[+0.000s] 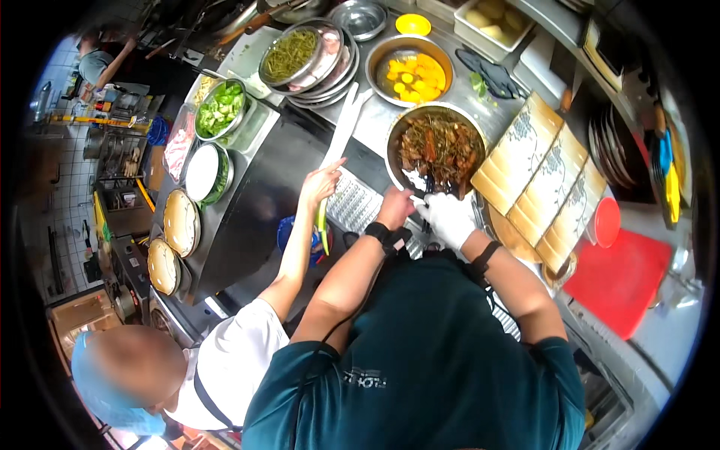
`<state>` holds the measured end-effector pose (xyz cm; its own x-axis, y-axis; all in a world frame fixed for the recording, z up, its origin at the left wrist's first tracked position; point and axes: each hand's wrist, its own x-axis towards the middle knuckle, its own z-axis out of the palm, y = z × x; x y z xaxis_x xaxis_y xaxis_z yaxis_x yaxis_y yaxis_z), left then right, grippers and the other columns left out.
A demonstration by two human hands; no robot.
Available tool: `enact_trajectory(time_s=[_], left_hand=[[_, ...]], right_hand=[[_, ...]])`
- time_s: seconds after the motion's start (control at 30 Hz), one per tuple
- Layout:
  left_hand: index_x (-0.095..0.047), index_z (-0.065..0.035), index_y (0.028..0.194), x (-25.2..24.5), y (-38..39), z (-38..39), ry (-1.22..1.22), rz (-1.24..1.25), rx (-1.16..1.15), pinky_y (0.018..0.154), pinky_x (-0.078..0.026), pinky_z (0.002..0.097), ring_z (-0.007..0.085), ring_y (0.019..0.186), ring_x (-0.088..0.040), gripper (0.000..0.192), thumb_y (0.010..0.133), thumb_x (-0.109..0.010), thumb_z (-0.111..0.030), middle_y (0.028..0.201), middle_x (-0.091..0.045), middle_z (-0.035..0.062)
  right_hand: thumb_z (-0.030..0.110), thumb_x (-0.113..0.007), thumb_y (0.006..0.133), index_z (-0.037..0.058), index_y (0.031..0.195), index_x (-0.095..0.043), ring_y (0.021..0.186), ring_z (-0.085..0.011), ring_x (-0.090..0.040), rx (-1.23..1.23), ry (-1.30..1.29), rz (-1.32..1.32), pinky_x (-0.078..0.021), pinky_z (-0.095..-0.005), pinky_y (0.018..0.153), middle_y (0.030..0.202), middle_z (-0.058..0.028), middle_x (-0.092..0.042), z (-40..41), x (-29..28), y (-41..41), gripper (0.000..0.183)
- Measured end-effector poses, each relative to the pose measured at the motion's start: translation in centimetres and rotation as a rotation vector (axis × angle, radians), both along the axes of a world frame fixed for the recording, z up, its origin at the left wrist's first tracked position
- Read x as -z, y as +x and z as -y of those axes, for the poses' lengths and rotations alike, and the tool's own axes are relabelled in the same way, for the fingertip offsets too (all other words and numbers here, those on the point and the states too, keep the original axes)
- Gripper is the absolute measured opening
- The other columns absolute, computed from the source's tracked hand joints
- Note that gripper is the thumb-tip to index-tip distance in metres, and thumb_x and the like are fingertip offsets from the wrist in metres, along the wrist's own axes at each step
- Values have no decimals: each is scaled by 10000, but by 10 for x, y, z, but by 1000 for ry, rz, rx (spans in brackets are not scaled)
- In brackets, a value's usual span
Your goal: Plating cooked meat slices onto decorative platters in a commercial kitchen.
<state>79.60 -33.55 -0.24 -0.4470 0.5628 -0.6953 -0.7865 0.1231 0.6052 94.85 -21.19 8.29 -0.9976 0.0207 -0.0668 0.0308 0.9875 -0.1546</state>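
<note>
Straight before me stands a round metal bowl (395, 126) of browned, chunky food with thin strands (437, 143). My bare left hand (396, 207) is curled at the bowl's near-left rim, its fingertips meeting the glove on my other hand. A white glove covers my right hand (448, 219), which lies at the near rim with bent fingers. Some dark, narrow thing (430, 183) reaches from the food towards the glove; whether I hold it is hidden. Beside my left hand is a perforated metal tray (355, 198).
A co-worker's hand (320, 184) is beside long white-and-green stalks (343, 126) on my left. Beyond lie a bowl of cracked eggs (413, 77), stacked plates (326, 97) and a bowl of chopped greens (219, 109). Patterned rectangular plates (540, 180) and a red cutting board (619, 281) lie right.
</note>
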Motion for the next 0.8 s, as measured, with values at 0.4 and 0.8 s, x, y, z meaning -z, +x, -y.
enact_trajectory(time_s=[0.4, 0.8], left_hand=[[-506, 140, 1188, -14, -5, -2, 101, 89, 10, 874, -686, 543, 431, 922, -753, 242, 1032, -568, -34, 1106, -650, 241], [-549, 229, 1111, 14, -18, 13, 69, 90, 70, 867, -697, 540, 498, 1045, -746, 296, 957, -499, -18, 1155, -694, 342]], right_hand=[[186, -765, 973, 134, 1127, -808, 916, -335, -709, 558, -627, -425, -579, -409, 811, 994, -133, -680, -22, -64, -8, 169], [107, -710, 1022, 28, 1241, -794, 972, -164, -701, 718, -1078, -472, -560, -313, 873, 1118, -97, -754, -65, -117, 78, 248]])
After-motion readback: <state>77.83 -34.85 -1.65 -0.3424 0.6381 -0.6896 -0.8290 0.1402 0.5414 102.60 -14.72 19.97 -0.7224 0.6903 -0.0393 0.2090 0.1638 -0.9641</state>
